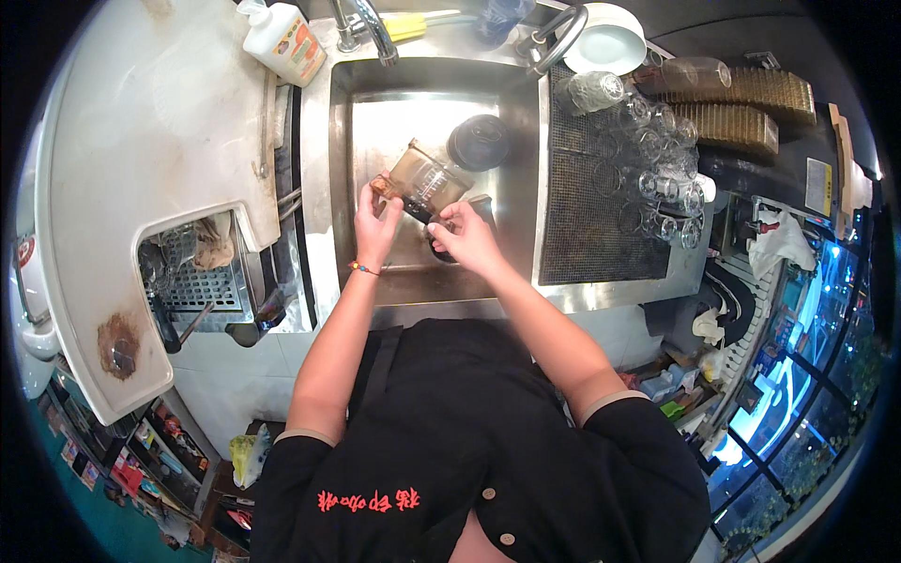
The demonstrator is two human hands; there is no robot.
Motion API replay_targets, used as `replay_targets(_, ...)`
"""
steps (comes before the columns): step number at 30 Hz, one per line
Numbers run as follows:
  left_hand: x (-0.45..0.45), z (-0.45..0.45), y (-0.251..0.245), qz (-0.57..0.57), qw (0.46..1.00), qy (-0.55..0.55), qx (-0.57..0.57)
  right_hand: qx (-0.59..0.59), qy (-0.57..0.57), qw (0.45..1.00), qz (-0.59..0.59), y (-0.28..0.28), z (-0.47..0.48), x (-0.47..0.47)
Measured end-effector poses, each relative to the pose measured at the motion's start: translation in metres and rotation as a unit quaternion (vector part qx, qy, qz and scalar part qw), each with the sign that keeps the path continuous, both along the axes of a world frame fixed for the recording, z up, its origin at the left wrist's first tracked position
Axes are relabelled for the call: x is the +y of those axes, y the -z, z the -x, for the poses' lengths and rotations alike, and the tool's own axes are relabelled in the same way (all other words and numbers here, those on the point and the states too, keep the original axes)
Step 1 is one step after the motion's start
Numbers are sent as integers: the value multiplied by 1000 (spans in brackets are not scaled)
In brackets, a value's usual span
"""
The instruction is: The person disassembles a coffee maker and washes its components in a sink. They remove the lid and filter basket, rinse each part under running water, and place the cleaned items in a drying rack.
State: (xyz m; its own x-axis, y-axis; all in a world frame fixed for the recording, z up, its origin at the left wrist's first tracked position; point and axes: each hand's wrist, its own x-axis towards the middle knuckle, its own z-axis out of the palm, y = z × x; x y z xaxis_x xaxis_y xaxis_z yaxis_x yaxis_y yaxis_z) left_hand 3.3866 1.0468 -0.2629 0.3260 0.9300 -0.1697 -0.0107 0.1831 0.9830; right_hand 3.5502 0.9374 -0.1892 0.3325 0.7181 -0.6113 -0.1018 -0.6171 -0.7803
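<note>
Over a stainless steel sink [350, 246], my left hand [378, 222] holds a brownish transparent pitcher [426, 176] with printed measuring marks, tilted on its side. The fingers are at its lower left end. My right hand [464, 236] is at the near side of the pitcher, fingers bent; whether they grip it or a dark part beside it, I cannot tell. A round dark lid or container [479, 143] lies on the sink floor beyond the pitcher. Another dark object [483, 211] is partly hidden behind my right hand.
Two faucets [383, 42] [574, 35] stand behind the sink. A white pump bottle [285, 46] is at the back left. On the right, a black drain mat [598, 211] bears many glasses [651, 144] and a white bowl [607, 46]. A white counter [141, 105] lies left.
</note>
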Motion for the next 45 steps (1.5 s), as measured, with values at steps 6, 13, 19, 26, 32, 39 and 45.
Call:
replay_targets(6, -2, -7, -47, -77, 994, 58, 55, -147, -8, 988, -40, -10, 25, -17)
replay_targets(13, 0, -15, -62, -58, 998, -10, 14, -161, -1, 985, -66, -13, 19, -19)
replay_targets(19, -5, -13, -50, -78, 997, 0, -15, -187, 13, 980, -67, -33, 18, -14)
replay_targets(26, -13, -4, -52, -107, 994, -28, 16, -307, -6, 939, -157, -40, 4, -3)
replay_targets(32, -14, 1, -77, -121, 965, -13, 233, -340, -34, 913, -224, -30, -4, 2)
replay_targets(39, -6, 6, -74, -139, 915, 60, 373, -351, -81, 893, -271, -18, -10, 4)
replay_targets(45, -2, 11, -68, -209, 895, 1, 394, -57, 110, 976, -180, -5, -8, 8)
